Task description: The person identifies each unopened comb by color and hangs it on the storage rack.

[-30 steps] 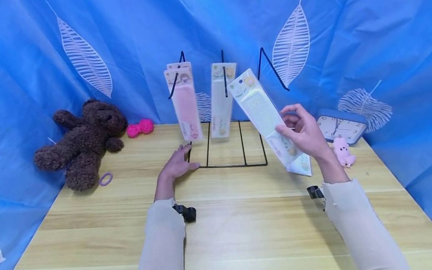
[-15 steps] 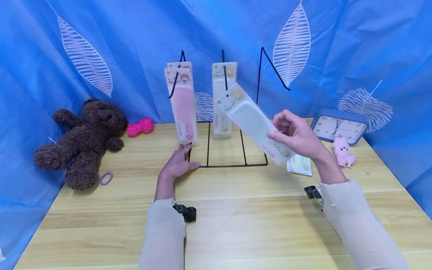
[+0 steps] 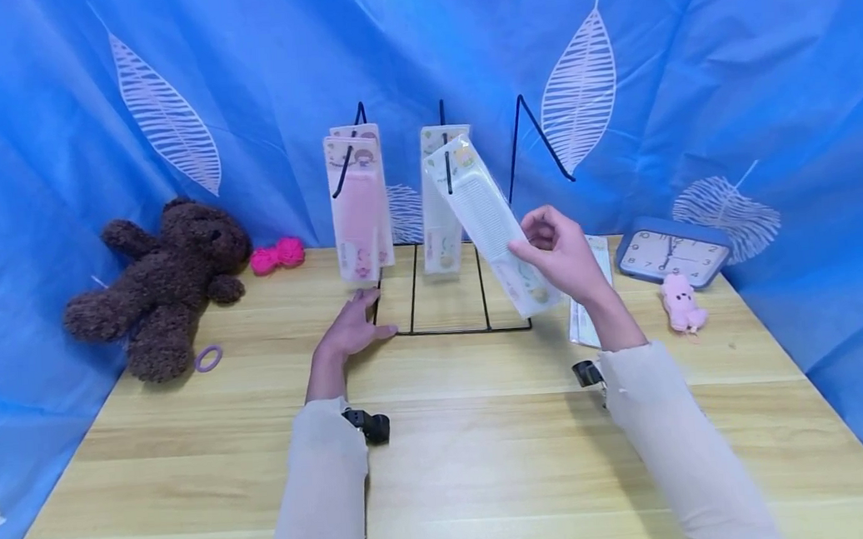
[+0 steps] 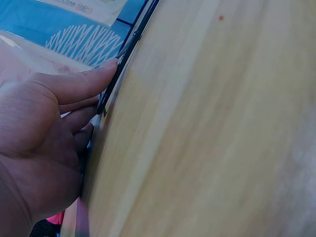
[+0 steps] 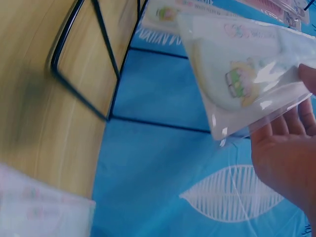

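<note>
Your right hand (image 3: 561, 252) pinches the white comb packet (image 3: 488, 219) by its lower end, its top at the rack's (image 3: 446, 218) middle hook, at twelve o'clock, not yet hung. Your left hand (image 3: 353, 329), fingers flat, steadies the rack's base. Another packet (image 3: 591, 292) waits on the surface (image 3: 488, 432).

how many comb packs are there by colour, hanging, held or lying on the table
pink comb packs: 2, both hanging on the left hook of the rack
white comb packs: 3, one hanging on the middle hook, one held by the right hand at that hook, one lying on the table
total: 5
</note>
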Action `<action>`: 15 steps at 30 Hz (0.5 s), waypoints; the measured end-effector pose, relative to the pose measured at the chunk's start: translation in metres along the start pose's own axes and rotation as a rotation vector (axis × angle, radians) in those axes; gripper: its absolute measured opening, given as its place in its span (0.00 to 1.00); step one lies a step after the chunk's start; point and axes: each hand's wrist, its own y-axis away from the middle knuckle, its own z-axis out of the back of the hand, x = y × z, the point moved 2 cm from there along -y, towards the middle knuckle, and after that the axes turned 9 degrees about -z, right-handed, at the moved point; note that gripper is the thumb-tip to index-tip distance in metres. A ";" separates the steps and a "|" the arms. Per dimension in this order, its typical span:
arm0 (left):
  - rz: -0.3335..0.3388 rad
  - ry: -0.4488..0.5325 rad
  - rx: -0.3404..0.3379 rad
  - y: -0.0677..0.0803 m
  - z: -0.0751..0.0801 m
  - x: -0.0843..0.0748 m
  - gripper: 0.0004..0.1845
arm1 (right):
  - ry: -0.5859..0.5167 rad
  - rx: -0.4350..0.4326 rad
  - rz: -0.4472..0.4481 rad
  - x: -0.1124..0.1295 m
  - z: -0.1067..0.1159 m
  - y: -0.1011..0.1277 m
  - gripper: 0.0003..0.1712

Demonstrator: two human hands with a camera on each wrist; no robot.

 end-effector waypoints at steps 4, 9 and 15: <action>-0.004 -0.006 0.002 0.000 0.000 0.001 0.47 | -0.058 -0.059 -0.025 -0.002 -0.013 -0.009 0.17; -0.006 -0.014 0.006 -0.001 0.000 0.002 0.47 | -0.073 -0.111 -0.096 -0.008 -0.025 -0.018 0.17; 0.024 -0.020 0.008 0.001 0.001 0.002 0.47 | -0.079 -0.146 -0.126 -0.008 -0.034 -0.029 0.16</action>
